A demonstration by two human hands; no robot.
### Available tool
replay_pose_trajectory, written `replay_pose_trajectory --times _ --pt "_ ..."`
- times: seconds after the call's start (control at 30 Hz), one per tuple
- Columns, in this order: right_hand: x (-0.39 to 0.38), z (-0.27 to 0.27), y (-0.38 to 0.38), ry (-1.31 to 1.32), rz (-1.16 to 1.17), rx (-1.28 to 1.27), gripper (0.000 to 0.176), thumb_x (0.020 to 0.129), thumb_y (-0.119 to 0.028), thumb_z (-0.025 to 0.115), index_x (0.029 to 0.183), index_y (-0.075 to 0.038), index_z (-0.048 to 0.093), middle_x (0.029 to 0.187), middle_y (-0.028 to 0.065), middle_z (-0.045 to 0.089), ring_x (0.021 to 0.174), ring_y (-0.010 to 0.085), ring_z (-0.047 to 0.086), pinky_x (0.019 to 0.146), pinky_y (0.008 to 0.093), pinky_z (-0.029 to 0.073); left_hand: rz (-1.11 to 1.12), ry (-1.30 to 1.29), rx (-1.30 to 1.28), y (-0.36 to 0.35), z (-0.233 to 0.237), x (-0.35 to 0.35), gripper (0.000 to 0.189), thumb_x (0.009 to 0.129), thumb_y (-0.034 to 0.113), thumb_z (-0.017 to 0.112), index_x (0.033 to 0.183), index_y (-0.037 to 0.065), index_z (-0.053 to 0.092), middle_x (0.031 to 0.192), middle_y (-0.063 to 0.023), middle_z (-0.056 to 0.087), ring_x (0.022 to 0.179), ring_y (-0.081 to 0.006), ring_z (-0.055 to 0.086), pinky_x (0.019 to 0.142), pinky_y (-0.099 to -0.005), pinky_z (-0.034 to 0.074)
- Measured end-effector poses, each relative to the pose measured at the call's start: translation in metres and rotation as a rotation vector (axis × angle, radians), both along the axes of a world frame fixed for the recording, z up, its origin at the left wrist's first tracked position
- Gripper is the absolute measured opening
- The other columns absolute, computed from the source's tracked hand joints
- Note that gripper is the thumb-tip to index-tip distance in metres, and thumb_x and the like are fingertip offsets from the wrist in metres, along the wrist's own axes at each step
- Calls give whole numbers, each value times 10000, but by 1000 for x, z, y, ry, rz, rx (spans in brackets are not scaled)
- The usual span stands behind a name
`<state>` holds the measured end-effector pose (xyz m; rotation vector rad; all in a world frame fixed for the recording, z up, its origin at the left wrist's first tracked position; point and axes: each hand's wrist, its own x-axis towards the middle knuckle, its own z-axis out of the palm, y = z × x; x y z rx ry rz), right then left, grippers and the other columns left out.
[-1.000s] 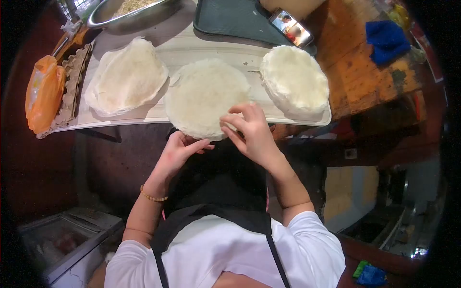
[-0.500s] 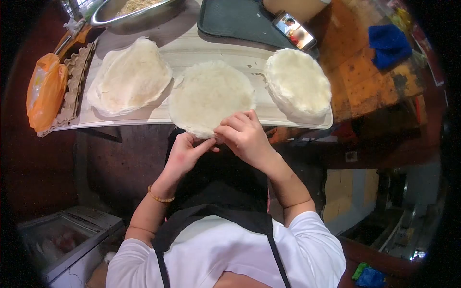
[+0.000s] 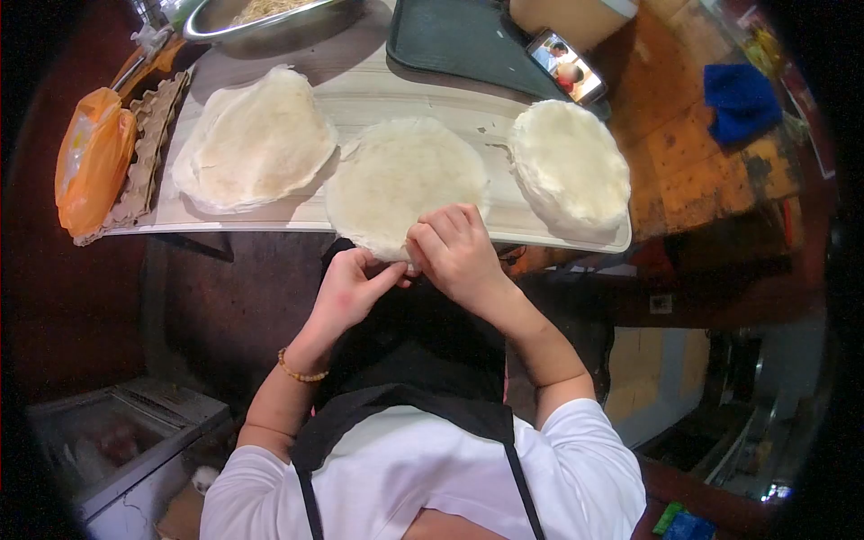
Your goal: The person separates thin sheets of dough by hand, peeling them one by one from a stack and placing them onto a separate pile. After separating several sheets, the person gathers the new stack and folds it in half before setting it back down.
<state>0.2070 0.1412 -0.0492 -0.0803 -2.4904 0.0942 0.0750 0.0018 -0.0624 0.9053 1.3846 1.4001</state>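
Observation:
A pale, thin round wrapper (image 3: 405, 175) lies at the middle of the table's front edge, its near rim hanging over. My left hand (image 3: 354, 286) pinches that near rim from below left, thumb and fingertips together. Just to the right, my right hand (image 3: 456, 255) has its fingers curled down on the same rim, fingertips partly hidden behind the knuckles. To the left sits a stack of wrappers (image 3: 256, 144) with uneven edges. On the right is another stack (image 3: 571, 162), rounder and thicker, with ragged sides.
The pale table (image 3: 360, 85) carries a metal bowl (image 3: 279, 25) of shredded food and a dark tray (image 3: 459, 45) at the back. A phone (image 3: 565, 67) showing a picture leans by the tray. At left are an orange bag (image 3: 94, 162) and an egg carton (image 3: 153, 148); a blue cloth (image 3: 740, 101) lies right.
The camera view has shifted slightly, so the table's things appear a little farther right and lower. Both hands keep hold of the wrapper's near rim, with only slight finger movement.

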Motion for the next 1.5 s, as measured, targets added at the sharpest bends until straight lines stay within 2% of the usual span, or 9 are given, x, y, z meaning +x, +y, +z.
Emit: replay_pose_trajectory --times 0.13,0.53,0.83,0.93,1.0,1.13,1.23,1.3,1.5 --pt "1 1 -1 30 -24 -62 210 765 -68 711 918 -73 567 897 70 564 861 249 570 818 390 428 11 9 -36 -1 -4 0 170 913 49 637 1021 -68 698 924 -100 733 834 -130 686 783 -260 546" --pt "-1 2 4 0 117 -233 184 759 -169 736 884 -115 612 862 29 589 872 240 588 829 383 413 28 12 10 -1 -5 0 173 930 55 612 1044 -63 667 905 -88 714 843 -138 673 773 -274 546" --pt "-8 5 17 -67 205 -408 172 750 -111 738 896 -100 648 812 46 592 819 249 588 779 363 416 83 271 -56 -3 -10 -7 167 912 121 664 1000 -19 684 856 -54 707 778 -63 641 626 -221 478" --pt "-11 2 3 0 138 -226 183 735 -101 724 886 -88 621 817 56 585 822 257 587 776 370 424 96 312 -60 -3 -14 -6 176 911 101 657 1007 -46 648 872 -71 696 742 -70 640 595 -223 497" --pt "-13 2 -3 22 117 -167 197 729 -97 712 892 -79 604 816 65 578 819 262 585 773 378 433 260 1 110 3 -12 4 255 918 62 629 1117 -70 541 912 -107 688 689 -95 642 583 -228 520" --pt "-20 -2 -7 54 41 -43 212 747 -167 645 893 -43 553 825 99 546 829 283 573 780 396 450 308 -68 122 8 4 8 349 931 27 587 1218 -67 414 937 -127 676 690 -118 651 608 -238 549" --pt "-25 -1 -10 79 12 -40 213 747 -158 634 897 -32 550 812 105 538 819 282 567 760 393 464 384 44 133 14 11 9 431 910 29 596 1261 -54 361 872 -123 677 685 -145 661 587 -276 536" --pt "-29 -1 -10 95 3 -42 207 747 -149 632 896 -32 550 809 105 536 810 284 565 751 391 467 471 608 61 16 18 9 470 852 33 632 1253 -41 399 808 -141 661 652 -226 660 583 -335 520" --pt "-35 4 -12 206 -90 -108 192 745 -73 671 897 -27 562 800 117 542 762 301 561 709 402 477 434 837 -19 15 39 1 407 790 50 640 1181 -7 544 816 -160 641 669 -319 635 627 -381 520"
